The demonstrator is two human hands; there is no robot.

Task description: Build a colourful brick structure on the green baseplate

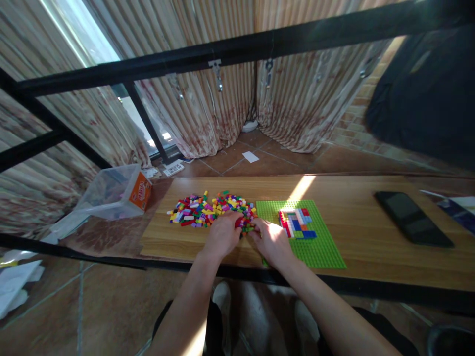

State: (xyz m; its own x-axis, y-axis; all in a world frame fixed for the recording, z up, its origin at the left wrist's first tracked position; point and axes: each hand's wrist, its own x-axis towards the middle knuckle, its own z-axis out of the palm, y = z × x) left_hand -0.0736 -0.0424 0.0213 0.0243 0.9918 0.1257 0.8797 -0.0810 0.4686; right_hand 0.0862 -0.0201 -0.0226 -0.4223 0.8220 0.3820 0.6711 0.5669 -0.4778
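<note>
Two hands meet at the near right edge of the brick pile point(211, 208) on the wooden surface point(363, 217): your left hand point(222, 235) lies over the pile's edge with its fingers curled down into the bricks, and your right hand point(273, 241) sits just beside it, fingers bent toward the same cluster of red and green pieces. Whether either hand has actually pinched a brick I cannot tell, since the fingertips are hidden under the knuckles and glare. The green baseplate point(319, 249) lies right of the pile, touching your right hand's far side, and carries a small flat build point(297, 222) of red, blue, white and orange bricks toward its far left corner. This looks like the picking step, sorting through loose pieces beside the plate. A clean next move would call for isolating one brick from its neighbours (they lie packed together) and getting a firm pinch on it. A dark phone point(412, 217) rests well to the right, and a clear tub point(115, 193) sits off the surface's left end.
</note>
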